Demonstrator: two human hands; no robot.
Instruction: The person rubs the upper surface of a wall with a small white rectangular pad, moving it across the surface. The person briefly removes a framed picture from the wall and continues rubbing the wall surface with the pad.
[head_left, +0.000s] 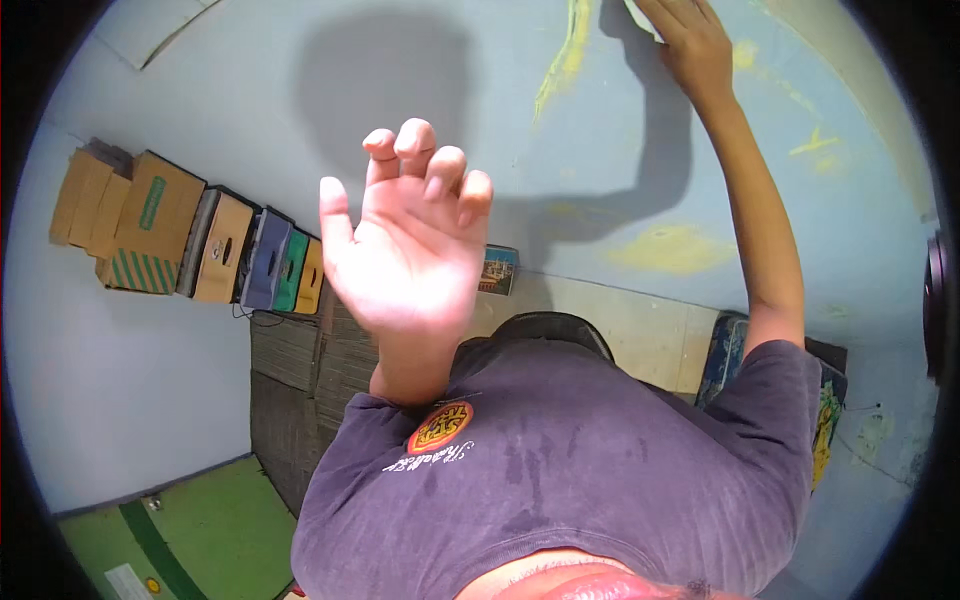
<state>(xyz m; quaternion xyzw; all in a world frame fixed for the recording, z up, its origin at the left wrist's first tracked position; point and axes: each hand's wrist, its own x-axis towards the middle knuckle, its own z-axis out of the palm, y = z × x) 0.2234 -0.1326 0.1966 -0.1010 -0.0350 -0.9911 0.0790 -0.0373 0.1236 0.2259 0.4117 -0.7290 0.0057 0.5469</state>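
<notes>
Pale-blue wall (yellow-smeared), coloured drawers.

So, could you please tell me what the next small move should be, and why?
I would probably lower the right hand a little: it is raised by the pale wall, and the picture's top edge cuts off its fingertips, so what they touch or hold cannot be told. The left hand, palm toward the camera, fingers loosely curled, holds nothing visible.

Glare bleaches the left hand, mid-frame — dark shadows cross the upper wall. Edges curve into black.
</notes>
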